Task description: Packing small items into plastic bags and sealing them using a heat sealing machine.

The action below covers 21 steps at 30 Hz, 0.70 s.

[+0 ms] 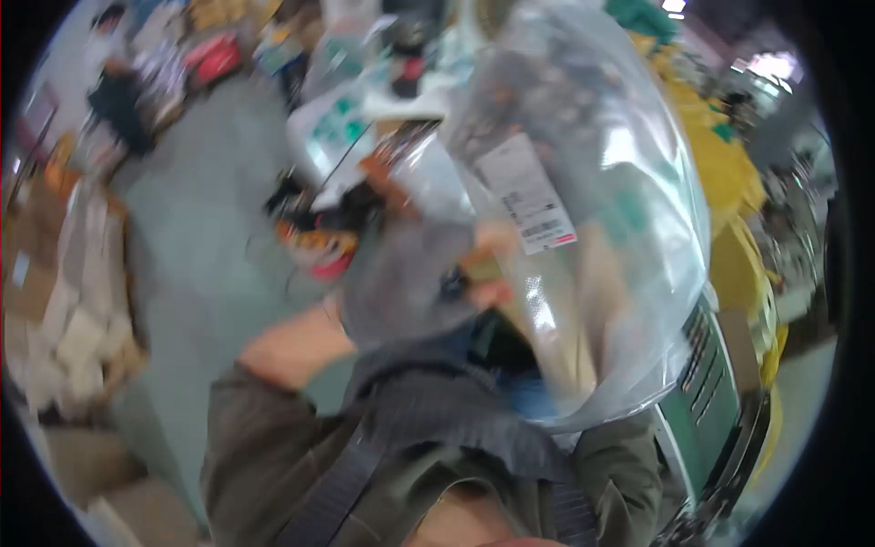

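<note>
A large clear plastic bag [638, 264] with a white printed label [529, 193] fills the right of the view, bulging in front of my right arm. My right hand [492, 269] is at the bag's left edge, its blurred fingers curled and closed there, against the side of a grey, rounded, soft-looking thing [401, 278]. Motion smears that grey thing, and its kind cannot be made out; a small dark spot shows on it. My left forearm [301, 346] runs up to its lower left side, where my left hand and its fingers are hidden behind it.
Grey floor [205, 182] stretches to the left. Cardboard boxes and wrapped goods [77, 310] line the left side. A blurred orange-and-black item [319, 242] lies ahead, near white bags [337, 132]. Yellow sacks [720, 164] and a green panel [702, 401] stand right. A person [114, 73] is far left.
</note>
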Motion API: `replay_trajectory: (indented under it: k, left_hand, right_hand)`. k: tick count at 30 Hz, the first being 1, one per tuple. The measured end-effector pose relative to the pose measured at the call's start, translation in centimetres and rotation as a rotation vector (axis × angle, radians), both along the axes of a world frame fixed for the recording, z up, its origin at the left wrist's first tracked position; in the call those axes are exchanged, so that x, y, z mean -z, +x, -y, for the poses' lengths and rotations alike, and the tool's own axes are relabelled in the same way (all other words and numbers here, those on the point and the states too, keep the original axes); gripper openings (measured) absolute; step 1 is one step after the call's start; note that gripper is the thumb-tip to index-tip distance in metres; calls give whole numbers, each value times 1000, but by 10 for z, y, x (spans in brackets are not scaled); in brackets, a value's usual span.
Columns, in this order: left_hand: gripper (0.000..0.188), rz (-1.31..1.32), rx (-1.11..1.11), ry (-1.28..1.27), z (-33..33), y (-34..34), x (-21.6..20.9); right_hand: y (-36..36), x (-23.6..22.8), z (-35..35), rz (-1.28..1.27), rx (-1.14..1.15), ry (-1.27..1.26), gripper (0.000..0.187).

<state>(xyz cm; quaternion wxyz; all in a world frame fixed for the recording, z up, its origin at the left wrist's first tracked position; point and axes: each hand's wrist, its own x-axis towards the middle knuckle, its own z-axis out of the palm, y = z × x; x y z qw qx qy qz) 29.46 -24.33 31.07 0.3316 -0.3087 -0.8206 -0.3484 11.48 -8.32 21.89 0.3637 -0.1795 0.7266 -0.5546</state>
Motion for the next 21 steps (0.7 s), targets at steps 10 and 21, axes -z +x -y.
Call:
replay_trajectory:
  k: [10,21]
  left_hand:
    - [28,970,-138,79,141,21,188]
    - [52,1391,-455,-162,133,25,213]
  right_hand:
    - [64,98,106,553,-130,64,76]
    - [142,152,119,-808,-1049,416,23]
